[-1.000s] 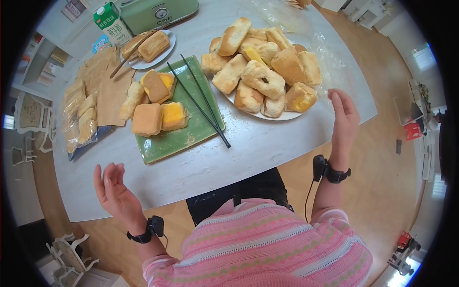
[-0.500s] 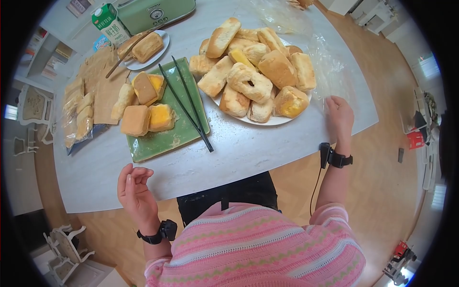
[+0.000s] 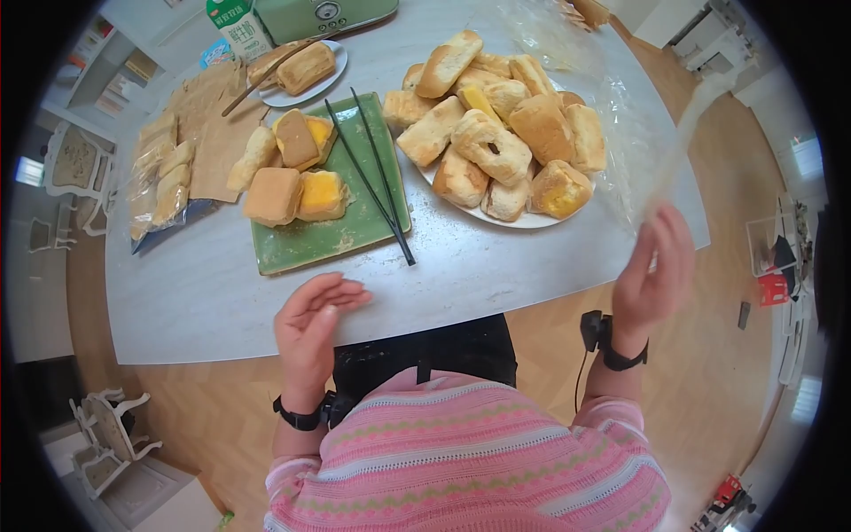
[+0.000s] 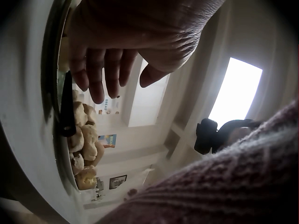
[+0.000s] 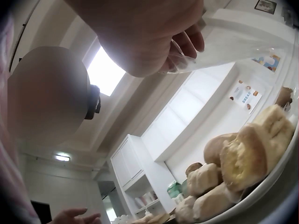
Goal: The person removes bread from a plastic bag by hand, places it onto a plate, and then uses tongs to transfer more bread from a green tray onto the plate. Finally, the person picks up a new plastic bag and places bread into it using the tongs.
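My right hand [image 3: 654, 266] is raised over the table's right edge and pinches a clear plastic sheet or bag [image 3: 690, 133], blurred as it stretches up and away. The right wrist view shows this see-through plastic [image 5: 224, 52] bunched at the curled fingers. In front of the green plate [image 3: 292, 255], my left hand [image 3: 312, 332] hovers by the table's near edge, fingers loosely bent and holding nothing. A heaped pile of bread pieces [image 3: 493, 146] fills the white plate [image 3: 523, 220] nearest the right hand.
Black chopsticks [image 3: 379, 191] lie across the green plate beside filled bread pieces [image 3: 273, 197]. More clear plastic [image 3: 620, 146] covers the table on the right. Bagged bread [image 3: 164, 177], brown paper [image 3: 217, 133], a milk carton [image 3: 239, 28] and a green toaster [image 3: 328, 18] stand farther back.
My right hand has gone from the table's right side, lifting the clear plastic up with it. The left hand has moved rightward along the near edge, its fingers still loose.
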Available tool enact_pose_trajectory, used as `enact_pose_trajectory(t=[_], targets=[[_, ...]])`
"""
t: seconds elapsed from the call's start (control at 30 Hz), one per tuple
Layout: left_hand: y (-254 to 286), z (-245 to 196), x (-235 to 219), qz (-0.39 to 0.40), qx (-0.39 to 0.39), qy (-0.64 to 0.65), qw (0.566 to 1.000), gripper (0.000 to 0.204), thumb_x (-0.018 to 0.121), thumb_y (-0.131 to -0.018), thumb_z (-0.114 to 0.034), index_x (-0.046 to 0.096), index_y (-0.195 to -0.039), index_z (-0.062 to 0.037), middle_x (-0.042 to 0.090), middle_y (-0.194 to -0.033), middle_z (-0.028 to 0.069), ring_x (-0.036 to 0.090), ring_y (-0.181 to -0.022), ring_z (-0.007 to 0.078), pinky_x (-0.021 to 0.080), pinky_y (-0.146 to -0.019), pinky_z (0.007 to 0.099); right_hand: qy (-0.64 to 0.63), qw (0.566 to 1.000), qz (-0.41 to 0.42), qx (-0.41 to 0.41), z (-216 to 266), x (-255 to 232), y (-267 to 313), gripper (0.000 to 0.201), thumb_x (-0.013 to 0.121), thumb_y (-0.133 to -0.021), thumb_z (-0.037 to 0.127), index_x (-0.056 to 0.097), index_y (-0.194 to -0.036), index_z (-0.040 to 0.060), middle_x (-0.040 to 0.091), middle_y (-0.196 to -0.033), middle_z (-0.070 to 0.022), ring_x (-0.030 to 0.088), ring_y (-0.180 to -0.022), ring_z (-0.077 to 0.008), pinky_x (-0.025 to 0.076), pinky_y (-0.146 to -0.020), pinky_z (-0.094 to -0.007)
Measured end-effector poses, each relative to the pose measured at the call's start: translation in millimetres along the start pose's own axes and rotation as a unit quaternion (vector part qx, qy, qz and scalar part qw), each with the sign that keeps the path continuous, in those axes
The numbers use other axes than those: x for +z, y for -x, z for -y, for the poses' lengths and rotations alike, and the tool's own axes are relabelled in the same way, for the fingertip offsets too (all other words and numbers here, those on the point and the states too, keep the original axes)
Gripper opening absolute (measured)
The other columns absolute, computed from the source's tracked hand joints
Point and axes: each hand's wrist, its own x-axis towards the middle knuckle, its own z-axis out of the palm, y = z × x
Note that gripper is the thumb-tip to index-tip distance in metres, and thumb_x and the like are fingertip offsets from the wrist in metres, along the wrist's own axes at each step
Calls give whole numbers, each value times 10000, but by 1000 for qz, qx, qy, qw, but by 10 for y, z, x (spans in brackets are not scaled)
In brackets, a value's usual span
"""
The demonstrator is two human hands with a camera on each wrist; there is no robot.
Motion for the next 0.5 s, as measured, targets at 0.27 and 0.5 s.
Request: enact_pose_trajectory(t=[0.27,0.5], targets=[[-89,36,503,82,30,70,994,841,674,-874,-267,174,-1498,-6,525,-1321,223,579,-1156,313,462,-982,383,-267,906,174,-277,1263,278,134,162,620,-784,79,666,-917,0,656,-1040,-134,639,-1009,-301,548,-822,-405],[180,56,54,-93,23,102,990,429,360,-1043,-191,337,-1402,41,622,-1176,213,634,-1056,299,518,-896,395,-442,827,247,-244,1674,486,411,162,663,-766,102,667,-919,50,635,-1075,-127,595,-1074,-309,490,-906,-454]])
